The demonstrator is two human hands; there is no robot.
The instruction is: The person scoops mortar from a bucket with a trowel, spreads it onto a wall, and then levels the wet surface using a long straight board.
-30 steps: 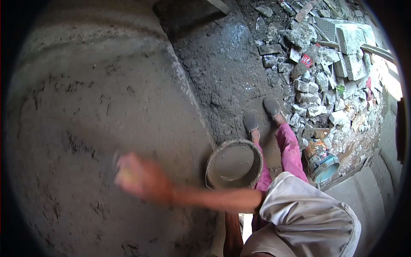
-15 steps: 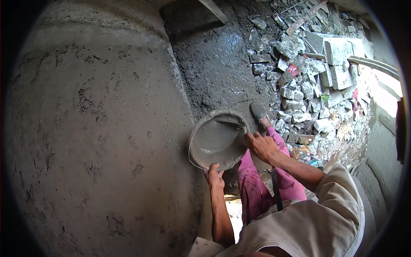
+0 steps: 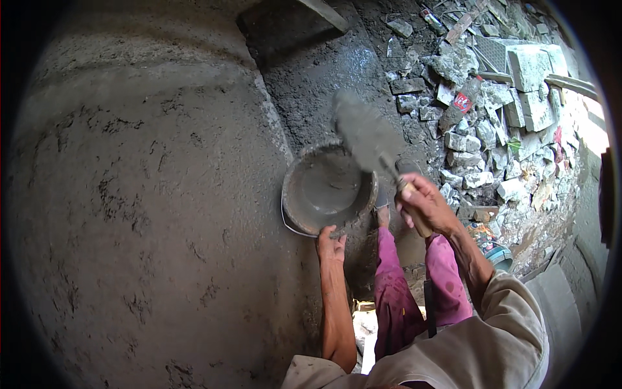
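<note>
My right hand is closed round the wooden handle of a trowel, whose blade carries wet grey mortar and is raised over the far right rim of a round bucket. Some grey mixture lies inside the bucket. My left hand holds the bucket's near rim, fingers curled against it. A large, rough, wet-looking grey cement surface fills the left side, beside the bucket.
Broken blocks and rubble cover the right, with planks among them. A second bucket stands by my legs. A dark slab is at the top, above a strip of dark mud.
My right hand has gone from the cement surface at left to the bucket, then raised the loaded trowel out of it. My left hand has taken the bucket's rim; the bucket sits higher in view.
</note>
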